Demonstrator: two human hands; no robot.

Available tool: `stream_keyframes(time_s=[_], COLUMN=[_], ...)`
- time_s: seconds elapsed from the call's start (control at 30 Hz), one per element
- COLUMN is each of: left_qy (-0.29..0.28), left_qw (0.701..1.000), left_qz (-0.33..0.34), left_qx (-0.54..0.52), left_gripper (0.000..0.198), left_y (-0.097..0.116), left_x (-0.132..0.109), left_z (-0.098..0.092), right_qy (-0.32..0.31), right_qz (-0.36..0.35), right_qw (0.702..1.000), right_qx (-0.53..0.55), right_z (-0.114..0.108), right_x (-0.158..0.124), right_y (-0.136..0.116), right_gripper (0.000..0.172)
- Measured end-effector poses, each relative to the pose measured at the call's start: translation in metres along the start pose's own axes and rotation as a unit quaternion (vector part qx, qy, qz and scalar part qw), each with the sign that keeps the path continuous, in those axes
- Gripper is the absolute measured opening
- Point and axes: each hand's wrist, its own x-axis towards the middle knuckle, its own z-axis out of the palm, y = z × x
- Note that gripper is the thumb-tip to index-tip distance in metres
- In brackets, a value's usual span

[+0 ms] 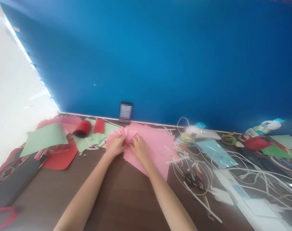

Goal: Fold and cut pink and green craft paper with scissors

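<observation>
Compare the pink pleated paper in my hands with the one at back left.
The held pleated paper is gripped by your left hand and right hand; the back-left pleated paper is untouched. A pale green sheet partly covers the back-left one; your hands partly cover the held one. Both are pink with fanned folds.

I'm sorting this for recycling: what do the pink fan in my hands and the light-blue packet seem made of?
Pink fan: likely matte paper, judging by its thin, crisp pleats. Light-blue packet: probably glossy plastic film, given its shiny highlights, though blur leaves that open.
</observation>
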Motion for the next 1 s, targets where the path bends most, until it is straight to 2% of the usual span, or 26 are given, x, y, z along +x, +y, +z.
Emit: stream_keyframes(time_s=[0.23, 0.5, 0.67, 0.77, 0.9, 1.0], left_qy=[-0.01, -0.008, -0.029, -0.033, -0.018, 0.015], left_qw=[1.0, 0.999, 0.995, 0.995, 0.996, 0.988], left_qz=[-0.008, -0.005, 0.007, 0.012, -0.019, -0.048], left_qx=[-0.012, -0.04, -0.1, -0.091, -0.09, -0.148], left_gripper=[0.011, 0.01, 0.011, 0.01, 0.014, 0.013], left_y=[-0.002, -0.005, -0.004, -0.002, 0.003, 0.011], left_x=[0.001, -0.001, -0.003, -0.003, -0.001, 0.0], left_z=[-0.001, -0.001, -0.008, -0.008, -0.008, -0.011], right_qy=[-0.029, -0.085, -0.05, -0.033, 0.015, 0.061], right_qz=[-0.043, -0.167, -0.168, -0.158, -0.14, -0.141], right_qw=[0.999, 0.981, 0.982, 0.985, 0.989, 0.987], right_qx=[0.014, 0.041, 0.07, 0.068, 0.051, 0.042], right_z=[-0.004, -0.017, -0.017, -0.015, -0.013, -0.012], right_x=[0.009, 0.02, 0.017, 0.011, 0.0, -0.008], right_y=[0.011, 0.024, 0.025, 0.022, 0.015, 0.008], right_gripper=[0.013, 0.009, 0.016, 0.016, 0.021, 0.028])
